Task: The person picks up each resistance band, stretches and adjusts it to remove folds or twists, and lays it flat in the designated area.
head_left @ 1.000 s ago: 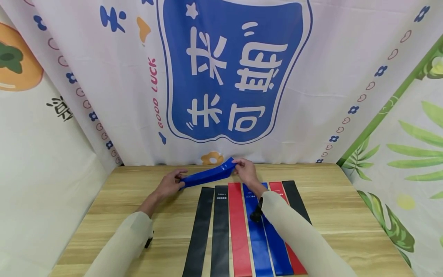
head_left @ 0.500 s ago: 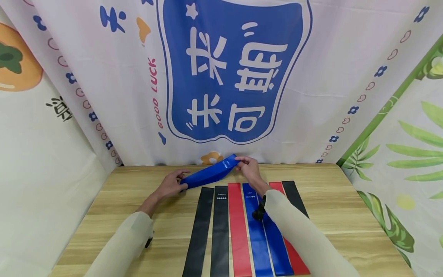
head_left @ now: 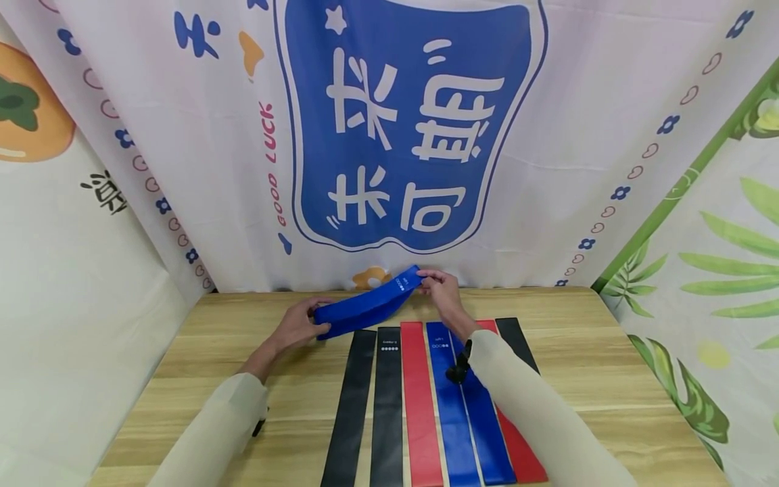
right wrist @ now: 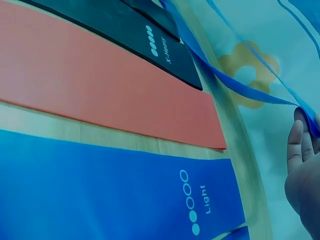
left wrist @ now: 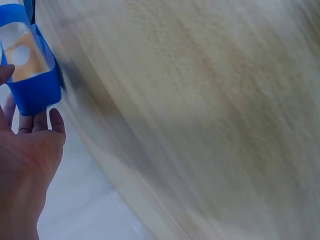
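Observation:
A blue resistance loop band (head_left: 365, 308), printed "Light" near its right end, is stretched between both hands over the back of the table. My left hand (head_left: 300, 325) grips its left end, thumb in front. At the raised right end, my right hand (head_left: 442, 294) pinches the edge with thumb and fingertips. Seen from the left wrist, the band (left wrist: 37, 92) is an opened loop with the fingers beneath it. In the right wrist view its two layers run apart as thin strips (right wrist: 250, 92) and meet at the right fingers (right wrist: 298, 135).
Several flat bands lie side by side on the wooden table (head_left: 201, 379): a dark one (head_left: 349, 406), a black "X-Heavy" one (head_left: 387, 406), a red one (head_left: 421, 406), a blue "Light" one (head_left: 456, 426) and others under the right forearm. A printed curtain (head_left: 548, 203) hangs behind the table edge.
The band's right end has risen and moved slightly right with my right hand. Its printed face has turned more into view, and the loop has spread wider. My left hand stays nearly in place.

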A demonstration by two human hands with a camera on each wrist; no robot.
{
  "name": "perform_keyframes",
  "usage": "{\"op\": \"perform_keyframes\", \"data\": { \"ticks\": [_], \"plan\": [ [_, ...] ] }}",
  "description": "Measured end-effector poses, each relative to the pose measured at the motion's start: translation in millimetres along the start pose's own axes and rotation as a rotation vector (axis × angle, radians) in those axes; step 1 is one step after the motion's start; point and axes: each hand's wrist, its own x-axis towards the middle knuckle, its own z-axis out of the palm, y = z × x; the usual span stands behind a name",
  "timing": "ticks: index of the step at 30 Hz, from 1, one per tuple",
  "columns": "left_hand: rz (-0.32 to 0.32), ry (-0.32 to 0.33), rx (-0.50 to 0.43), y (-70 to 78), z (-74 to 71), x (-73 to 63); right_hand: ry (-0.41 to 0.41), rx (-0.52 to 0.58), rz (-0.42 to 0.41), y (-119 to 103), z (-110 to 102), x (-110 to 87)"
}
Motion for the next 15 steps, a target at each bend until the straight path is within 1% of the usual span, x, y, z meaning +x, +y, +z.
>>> {"op": "perform_keyframes", "data": {
  "ticks": [7,9,15],
  "plan": [
    [0.032,0.013,0.015,-5.1,-3.7,-0.9,0.004,0.017,0.006,0.4,-2.9,1.9],
    [0.033,0.011,0.014,-5.5,-4.5,-1.3,0.009,0.022,0.001,0.1,-3.1,1.8],
    [-0.004,0.011,-0.013,-6.2,-8.7,-3.6,0.003,-0.014,-0.015,-1.3,-5.3,2.4]
  ]
}}
